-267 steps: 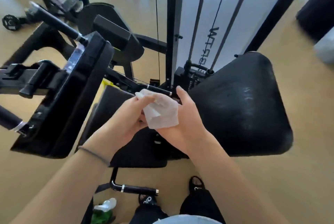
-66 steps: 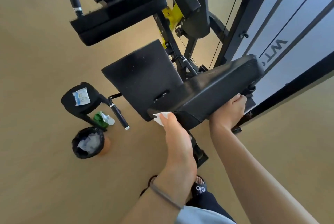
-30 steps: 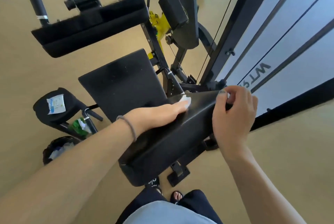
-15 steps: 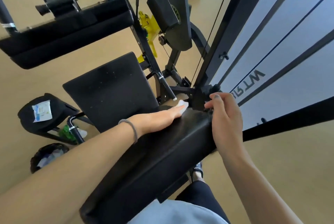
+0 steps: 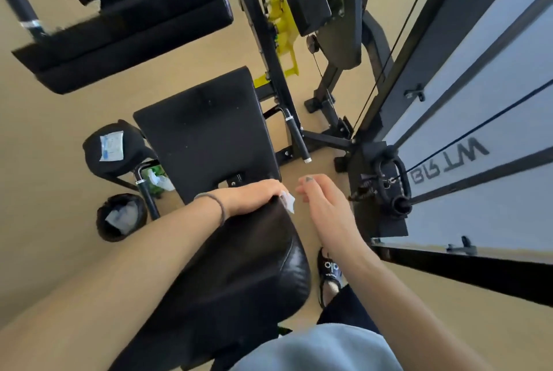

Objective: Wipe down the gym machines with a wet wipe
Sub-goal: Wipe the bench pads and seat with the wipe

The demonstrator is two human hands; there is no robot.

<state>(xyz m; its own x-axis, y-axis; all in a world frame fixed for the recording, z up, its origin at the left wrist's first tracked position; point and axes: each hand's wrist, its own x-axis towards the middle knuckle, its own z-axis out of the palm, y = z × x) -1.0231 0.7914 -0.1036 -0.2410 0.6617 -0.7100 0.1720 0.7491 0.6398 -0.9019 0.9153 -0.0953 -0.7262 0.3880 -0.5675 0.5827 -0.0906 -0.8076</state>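
A black padded backrest [image 5: 239,269] of the gym machine runs from the bottom centre up to the middle of the head view. My left hand [image 5: 254,195] lies over its far end, fingers bent over the edge, and holds a white wet wipe [image 5: 288,202] against the pad. A corner of the wipe sticks out past my fingertips. Just right of the pad, my right hand [image 5: 324,203] hangs in the air with loosely curled fingers, touching nothing.
Beyond the backrest is the flat black seat pad [image 5: 209,131]. A round pad [image 5: 98,161] to the left carries a wipe packet [image 5: 111,146], with a green bottle [image 5: 155,179] and a bin [image 5: 121,218] below. The weight-stack frame [image 5: 383,185] and cables stand right.
My right hand has let go of the pad's end and pulled back into the air. My left hand slid the wipe to the pad's far edge, and my view tilted further down.
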